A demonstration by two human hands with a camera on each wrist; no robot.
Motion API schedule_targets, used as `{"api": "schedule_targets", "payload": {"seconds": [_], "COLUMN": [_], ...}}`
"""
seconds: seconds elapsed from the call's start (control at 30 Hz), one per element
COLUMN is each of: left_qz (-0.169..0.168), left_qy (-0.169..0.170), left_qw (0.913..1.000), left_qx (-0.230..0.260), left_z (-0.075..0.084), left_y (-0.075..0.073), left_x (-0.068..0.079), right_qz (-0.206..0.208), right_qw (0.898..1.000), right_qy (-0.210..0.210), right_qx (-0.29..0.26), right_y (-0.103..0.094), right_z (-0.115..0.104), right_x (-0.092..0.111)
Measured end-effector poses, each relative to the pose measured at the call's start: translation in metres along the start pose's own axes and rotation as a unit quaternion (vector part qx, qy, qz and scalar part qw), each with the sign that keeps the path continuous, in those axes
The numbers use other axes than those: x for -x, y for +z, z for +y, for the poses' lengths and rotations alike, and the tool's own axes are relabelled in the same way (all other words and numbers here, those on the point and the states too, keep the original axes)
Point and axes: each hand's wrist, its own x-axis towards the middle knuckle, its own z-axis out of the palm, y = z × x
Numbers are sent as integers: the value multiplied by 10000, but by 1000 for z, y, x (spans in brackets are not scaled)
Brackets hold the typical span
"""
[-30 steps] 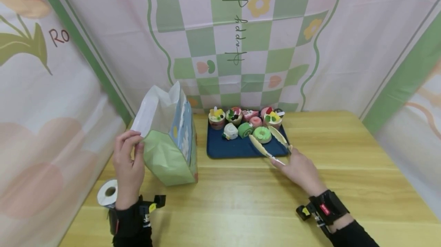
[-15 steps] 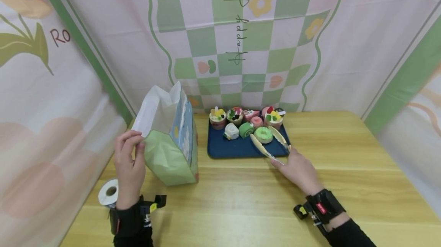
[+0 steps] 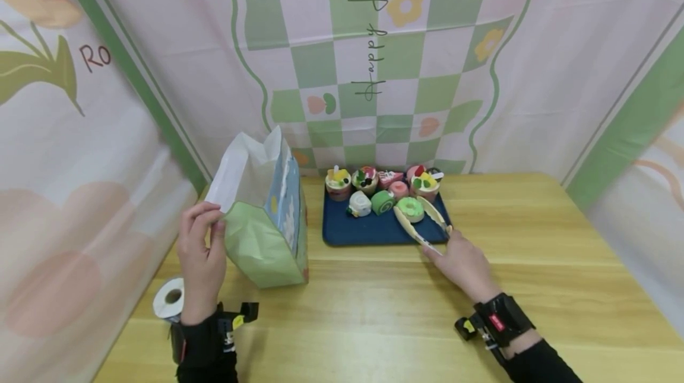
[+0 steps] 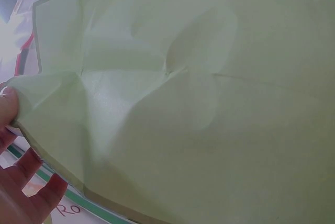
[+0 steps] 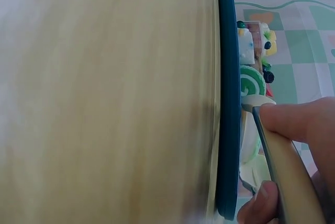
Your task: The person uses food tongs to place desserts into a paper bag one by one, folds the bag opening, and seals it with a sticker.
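My left hand [image 3: 202,252] pinches the top edge of a green and blue paper bag [image 3: 259,246], which stands with its mouth held open. In the left wrist view the bag's green side [image 4: 183,103] fills most of the picture, thumb and fingers at its edge. My right hand [image 3: 465,267] grips a pair of tongs [image 3: 408,228] with cream tips. The tong tips stand on either side of a green donut [image 3: 410,209] on a dark blue tray [image 3: 363,234]. In the right wrist view the thumb presses along the tongs [image 5: 293,177] beside the tray rim.
Behind the donut the tray bears a green swirl roll [image 3: 382,202], a white roll [image 3: 360,204], a pink donut [image 3: 398,189] and several dessert cups, one being a fruit cup [image 3: 338,184]. A roll of white labels [image 3: 170,298] is beside my left wrist. A printed curtain [image 3: 352,62] hangs behind the table.
The left tip of the tongs has moved slightly right, so the tips now stand closer around the green donut. My left hand and the bag keep their place.
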Motion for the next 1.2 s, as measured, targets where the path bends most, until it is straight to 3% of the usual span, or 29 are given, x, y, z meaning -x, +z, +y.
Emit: {"api": "schedule_targets", "payload": {"seconds": [0.3, 0.67, 1.2], "left_qz": [26, 28, 18], "left_qy": [39, 66, 27], "left_qw": [10000, 10000, 10000], "left_qx": [-23, -5, -1], "left_z": [1, 1, -1], "left_y": [0, -1, -2], "left_x": [-1, -1, 0], "right_qz": [132, 390, 391], "right_qw": [9999, 9982, 9954], "right_qy": [-56, -434, -793], "right_qx": [1, -100, -360], "right_y": [-2, -16, -61], "right_z": [-1, -7, -39], "right_x": [2, 6, 8]}}
